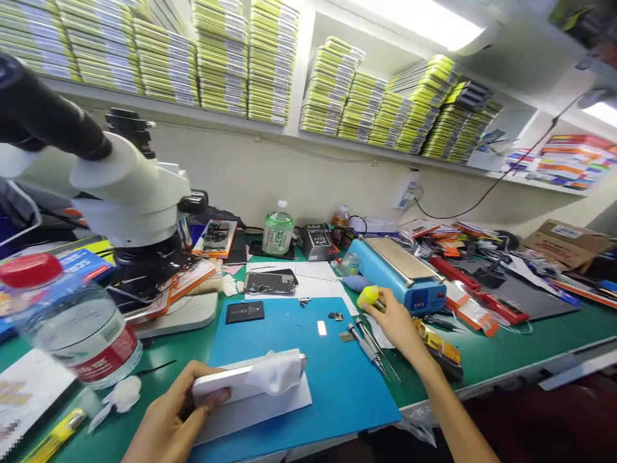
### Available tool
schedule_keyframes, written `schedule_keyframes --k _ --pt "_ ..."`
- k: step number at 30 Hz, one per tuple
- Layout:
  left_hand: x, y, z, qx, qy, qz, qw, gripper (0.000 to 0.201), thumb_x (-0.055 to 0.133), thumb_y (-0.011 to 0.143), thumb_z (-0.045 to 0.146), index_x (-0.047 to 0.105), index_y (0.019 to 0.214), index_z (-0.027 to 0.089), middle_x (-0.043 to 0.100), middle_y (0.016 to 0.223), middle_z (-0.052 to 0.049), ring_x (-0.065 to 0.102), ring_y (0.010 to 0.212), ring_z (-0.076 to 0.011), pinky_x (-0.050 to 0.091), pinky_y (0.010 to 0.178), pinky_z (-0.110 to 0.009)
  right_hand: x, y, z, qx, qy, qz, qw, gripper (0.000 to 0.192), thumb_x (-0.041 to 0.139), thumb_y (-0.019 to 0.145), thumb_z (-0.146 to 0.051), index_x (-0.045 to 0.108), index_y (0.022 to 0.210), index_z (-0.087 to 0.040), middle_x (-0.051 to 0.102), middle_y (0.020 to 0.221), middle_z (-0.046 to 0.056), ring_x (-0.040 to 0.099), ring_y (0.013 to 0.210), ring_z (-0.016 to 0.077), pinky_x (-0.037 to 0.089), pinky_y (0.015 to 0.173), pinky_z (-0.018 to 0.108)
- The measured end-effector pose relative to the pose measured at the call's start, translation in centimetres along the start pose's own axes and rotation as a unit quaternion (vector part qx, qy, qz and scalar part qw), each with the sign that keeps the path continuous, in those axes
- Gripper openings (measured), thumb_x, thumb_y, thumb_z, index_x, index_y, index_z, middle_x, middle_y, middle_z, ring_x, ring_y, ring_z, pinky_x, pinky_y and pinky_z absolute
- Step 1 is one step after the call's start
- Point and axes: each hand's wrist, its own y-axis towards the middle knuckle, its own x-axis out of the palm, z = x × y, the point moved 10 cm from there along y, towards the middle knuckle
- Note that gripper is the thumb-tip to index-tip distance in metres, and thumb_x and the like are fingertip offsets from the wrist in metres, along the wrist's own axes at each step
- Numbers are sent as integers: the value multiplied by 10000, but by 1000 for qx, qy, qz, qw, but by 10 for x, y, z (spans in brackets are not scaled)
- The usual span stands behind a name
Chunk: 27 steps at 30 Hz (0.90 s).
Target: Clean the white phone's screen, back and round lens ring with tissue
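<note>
Blue mat (332, 379): phone (226, 381) in left hand (173, 418)

Cream wall (270, 173), white shelves (308, 138) stacked with boxes, bright ceiling light (424, 22), green workbench (530, 334)

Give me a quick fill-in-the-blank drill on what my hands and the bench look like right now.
1. The left hand grips a phone with a white ____ draped over its end.
2. The right hand reaches for a small ____-coloured object beside the blue heating unit.
3. The blue work mat lies on a ____ bench top.
4. At far left stands a water bottle with a ____ cap.

Missing words: cloth; yellow; green; red
</note>
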Motion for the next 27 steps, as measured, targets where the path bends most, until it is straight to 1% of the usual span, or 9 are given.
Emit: schedule_keyframes --k 4,6,8,10,12,15,18,23,27 --pt "4 1 8 4 4 -33 999 382 670 929 646 716 928 267 742 854 21 658 817 -204 473 692 -222 -24 -17 -20 -25 53 -1 998 603 665 922 -642 636 1299 -172 791 1247 163 754 1196 340 609 1038 524" --pt "5 2 9 8 7 -44 999 359 674 937 620 710 927 262 732 843 20 645 798 -201 460 691 -226 -35 -35 -37 -49 76 -12 996 670 612 913 -715 632 1332 -193 809 1227 141 791 1122 333 662 942 459" --pt "4 2 10 15 4 -38 999 351 669 947 605 695 920 255 716 833 16 625 794 -202 438 683 -233 -45 -56 -58 -81 77 -17 994 654 650 873 -731 683 1299 -236 839 1130 94 823 1000 324 694 793 399" --pt "3 2 11 24 -3 -27 999 342 656 963 589 681 928 250 701 833 12 599 788 -199 412 674 -241 -56 -79 -88 -159 45 9 986 573 710 850 -686 728 1258 -284 856 1033 48 839 871 304 689 648 343" --pt "5 2 11 28 -8 -33 999 331 657 969 575 673 943 245 689 829 12 579 773 -192 385 658 -246 -61 -105 -121 -257 17 36 966 459 732 877 -606 733 1238 -322 859 1027 16 841 795 270 679 599 296" --pt "5 3 12 32 -8 -39 999 331 652 971 574 661 941 245 686 824 11 573 757 -187 371 648 -247 -55 -138 -159 -365 -7 38 930 331 698 941 -508 699 1216 -324 857 1028 -9 836 759 220 677 643 243" --pt "5 3 15 27 2 -59 998 321 642 977 563 650 936 245 695 828 3 585 762 -195 380 655 -251 -42 -158 -180 -414 -42 37 908 302 643 969 -414 652 1244 -289 845 988 -12 827 754 178 656 647 206" --pt "3 2 19 19 5 -58 998 251 659 983 487 622 930 244 662 816 19 581 794 -188 367 677 -249 -23 -173 -199 -468 -83 43 879 321 590 959 -290 620 1274 -237 825 987 7 817 777 155 633 642 221" --pt "4 1 17 14 4 -64 998 217 643 996 452 611 952 242 668 851 20 577 814 -184 372 694 -252 -16 -175 -205 -481 -83 37 872 293 538 982 -223 628 1260 -211 804 963 14 799 777 137 611 658 228"
